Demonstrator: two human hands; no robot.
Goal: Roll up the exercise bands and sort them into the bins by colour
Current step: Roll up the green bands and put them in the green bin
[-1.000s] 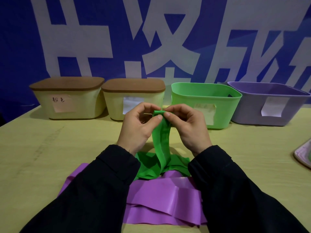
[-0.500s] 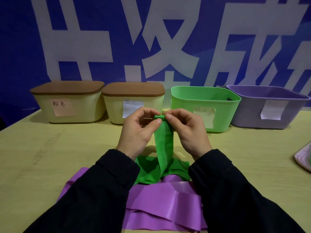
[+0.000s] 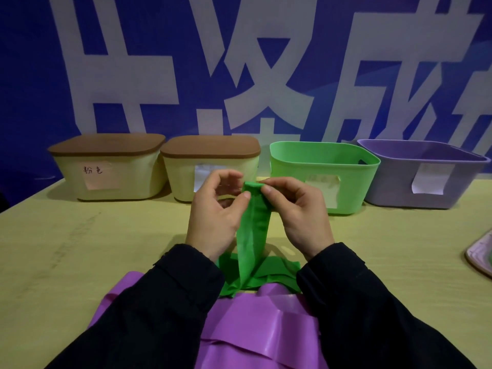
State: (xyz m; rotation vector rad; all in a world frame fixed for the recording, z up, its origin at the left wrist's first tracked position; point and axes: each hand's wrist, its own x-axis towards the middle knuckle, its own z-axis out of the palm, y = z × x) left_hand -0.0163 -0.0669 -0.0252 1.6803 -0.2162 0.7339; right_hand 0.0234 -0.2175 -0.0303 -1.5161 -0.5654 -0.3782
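Observation:
A green exercise band (image 3: 253, 235) hangs from my fingertips above the table, its top end curled into a small tight roll. My left hand (image 3: 215, 211) pinches the roll from the left and my right hand (image 3: 295, 209) pinches it from the right. The band's loose tail lies bunched on the table between my sleeves. A purple band (image 3: 255, 323) is spread flat under my forearms at the near edge. Beyond my hands stand an open green bin (image 3: 354, 169) and an open purple bin (image 3: 468, 179).
Two cream bins with brown lids stand at the back left, one (image 3: 106, 177) with a handwritten pink label, the other (image 3: 186, 179) partly behind my left hand. A pinkish tray rim (image 3: 479, 257) pokes in at the right edge. A blue banner fills the wall behind.
The roll at the band's top end has grown a little as my fingers turned it. Both hands stay in about the same place; the view has tilted down slightly.

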